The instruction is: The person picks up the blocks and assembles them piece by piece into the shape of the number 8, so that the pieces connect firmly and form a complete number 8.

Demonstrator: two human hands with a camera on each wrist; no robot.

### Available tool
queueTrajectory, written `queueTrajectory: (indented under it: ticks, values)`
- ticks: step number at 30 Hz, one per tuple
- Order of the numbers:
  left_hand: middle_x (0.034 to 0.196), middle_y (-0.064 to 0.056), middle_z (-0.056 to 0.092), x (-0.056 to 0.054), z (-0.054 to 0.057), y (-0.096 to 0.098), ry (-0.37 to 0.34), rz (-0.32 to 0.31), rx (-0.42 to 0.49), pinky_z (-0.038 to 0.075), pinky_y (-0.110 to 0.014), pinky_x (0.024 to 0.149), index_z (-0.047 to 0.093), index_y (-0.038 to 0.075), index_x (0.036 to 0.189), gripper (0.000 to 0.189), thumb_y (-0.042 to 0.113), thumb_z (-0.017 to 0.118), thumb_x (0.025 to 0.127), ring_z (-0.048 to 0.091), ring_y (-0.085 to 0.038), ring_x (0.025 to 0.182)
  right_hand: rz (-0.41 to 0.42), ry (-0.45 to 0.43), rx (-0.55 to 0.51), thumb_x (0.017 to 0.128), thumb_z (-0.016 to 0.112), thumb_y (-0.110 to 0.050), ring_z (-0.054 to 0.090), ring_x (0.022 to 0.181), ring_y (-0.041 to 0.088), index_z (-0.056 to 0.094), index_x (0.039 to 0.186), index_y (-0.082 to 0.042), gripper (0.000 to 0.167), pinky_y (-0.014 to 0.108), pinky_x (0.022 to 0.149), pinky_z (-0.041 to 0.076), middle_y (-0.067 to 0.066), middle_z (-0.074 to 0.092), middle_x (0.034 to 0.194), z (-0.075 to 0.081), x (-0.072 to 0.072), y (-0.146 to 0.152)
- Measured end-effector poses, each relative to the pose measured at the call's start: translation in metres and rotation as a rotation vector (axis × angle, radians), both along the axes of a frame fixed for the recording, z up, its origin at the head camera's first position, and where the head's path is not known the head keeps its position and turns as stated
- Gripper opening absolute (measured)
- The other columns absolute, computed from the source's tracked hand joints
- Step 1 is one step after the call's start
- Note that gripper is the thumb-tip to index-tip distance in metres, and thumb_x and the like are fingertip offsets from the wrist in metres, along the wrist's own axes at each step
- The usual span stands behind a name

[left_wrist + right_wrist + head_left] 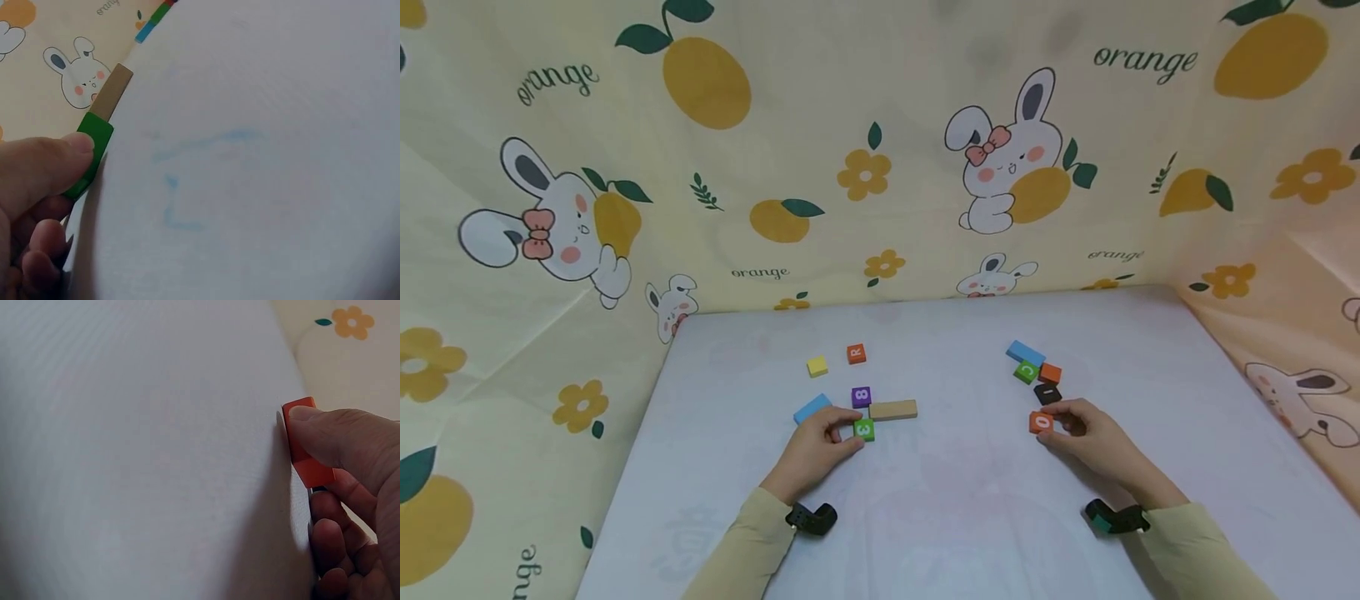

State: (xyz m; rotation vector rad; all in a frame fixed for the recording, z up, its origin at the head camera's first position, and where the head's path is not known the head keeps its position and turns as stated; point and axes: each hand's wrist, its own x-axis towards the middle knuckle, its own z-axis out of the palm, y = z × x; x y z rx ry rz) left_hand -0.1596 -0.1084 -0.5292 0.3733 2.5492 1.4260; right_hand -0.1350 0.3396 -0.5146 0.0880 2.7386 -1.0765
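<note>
Across the tabletop [955, 508], in the head view, a tan block [893, 410] is laid crosswise, just beyond and right of the green 3 block [864, 430], pinched by the left hand's [815, 442] fingers; the orange 0 block [1041, 422] is pinched by the right hand [1096, 439]. Counted: three orange, two green, two blue [1026, 352], one each tan, yellow [817, 367], purple [861, 397], black [1048, 394]. In the left wrist view, green is gripped; in the right, orange.

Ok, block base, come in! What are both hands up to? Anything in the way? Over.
Left hand pinching green block. Right hand pinching orange block. Possible crowding: tan plank near the green, black block near the orange.
</note>
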Motion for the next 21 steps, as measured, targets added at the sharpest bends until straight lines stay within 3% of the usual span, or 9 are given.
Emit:
queueTrajectory:
  ticks: [12,21]
  values:
    - [0.085,0.004,0.054,0.001,0.001,0.000,0.018,0.000,-0.053,0.041,-0.025,0.059,0.066,0.025,0.119,0.034,0.029,0.074,0.087,0.050,-0.013,0.073,0.011,0.016,0.000,0.082,0.070,-0.055,0.048,0.098,0.025,0.059,0.124,-0.013,0.062,0.038,0.079,0.043,0.010,0.054,0.116,0.003,0.001,-0.004]
    - [0.085,0.004,0.054,0.000,0.000,0.002,0.022,0.002,-0.051,0.041,-0.025,0.058,0.066,0.024,0.119,0.034,0.028,0.075,0.086,0.050,-0.012,0.072,0.028,0.033,-0.112,0.081,0.076,-0.044,0.051,0.088,0.025,0.059,0.121,-0.010,0.055,0.028,0.064,0.048,0.008,0.058,0.101,0.011,-0.006,-0.023]
